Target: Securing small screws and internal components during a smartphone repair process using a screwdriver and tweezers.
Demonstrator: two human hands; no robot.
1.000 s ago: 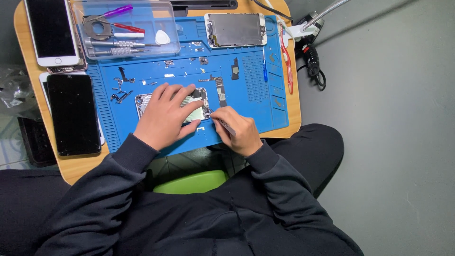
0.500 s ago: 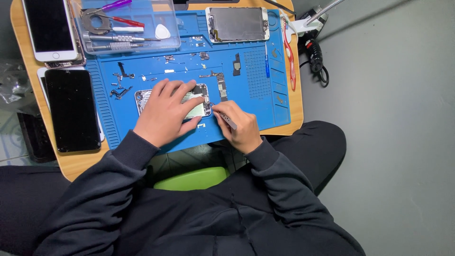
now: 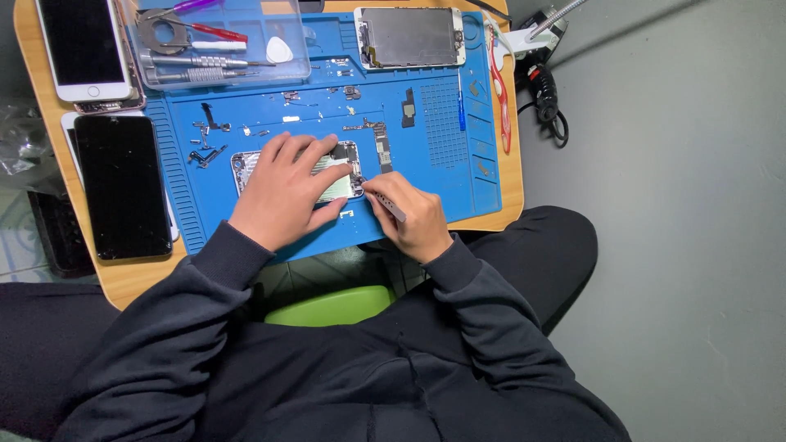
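An opened phone body (image 3: pixel 348 160) lies on the blue work mat (image 3: pixel 434 123), mostly covered by my left hand (image 3: pixel 286 192), which presses flat on it with fingers spread. My right hand (image 3: pixel 413 217) grips a thin metal tool (image 3: pixel 383 201) whose tip meets the phone's lower right corner. Small loose parts (image 3: pixel 205 147) and a narrow circuit board (image 3: pixel 381 146) rest on the mat close to the phone.
A clear tray of tools (image 3: pixel 221 41) and a removed screen panel (image 3: pixel 409 37) sit at the mat's far edge. Two phones (image 3: pixel 82 45) (image 3: pixel 123 184) lie at the left of the wooden table (image 3: pixel 123 278). Red tweezers (image 3: pixel 499 98) and a cable (image 3: pixel 544 94) are at the right.
Both hands stay on the phone body; the right hand's tool tip has shifted slightly at the phone's right corner. The view has shifted a little.
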